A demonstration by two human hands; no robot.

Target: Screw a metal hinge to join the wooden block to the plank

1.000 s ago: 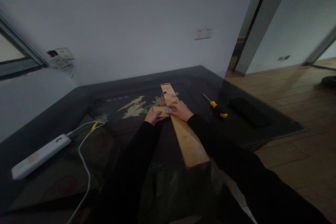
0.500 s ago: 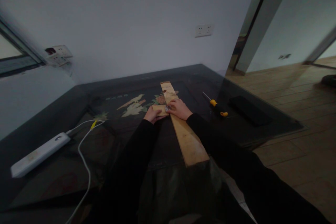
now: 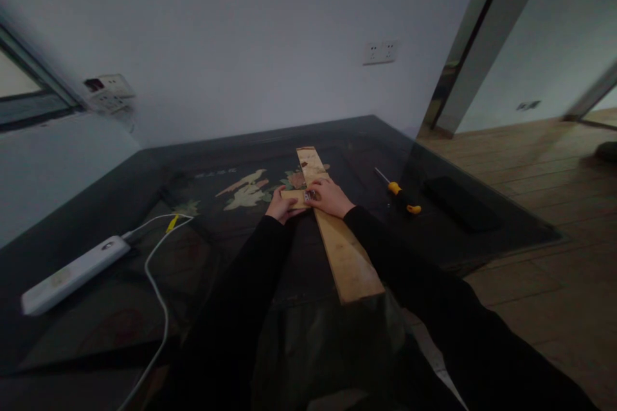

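Observation:
A long wooden board (image 3: 344, 250) lies lengthwise on the dark table, its near end by the table's front edge. My left hand (image 3: 279, 207) is closed around a short wooden piece (image 3: 292, 198) that meets the board's left side. Where the two woods meet sits a small, shiny metal plate (image 3: 308, 196) with holes. The fingers of my right hand (image 3: 332, 198) are closed on this plate, and the palm rests over the board. Part of the plate is hidden under the fingertips. To the right lies a screwdriver (image 3: 402, 196) with a yellow and black handle.
A black flat object (image 3: 460, 204) lies at the table's right. On the left is a white power strip (image 3: 74, 276) with a white cable (image 3: 159, 298) running to the front edge. The dark table (image 3: 231, 148) stands against a wall with a socket (image 3: 380, 52).
My right fingers have shifted slightly at the metal plate, which looked flat at first, then tilted. My left hand and the board stay about the same; the view has tipped a little.

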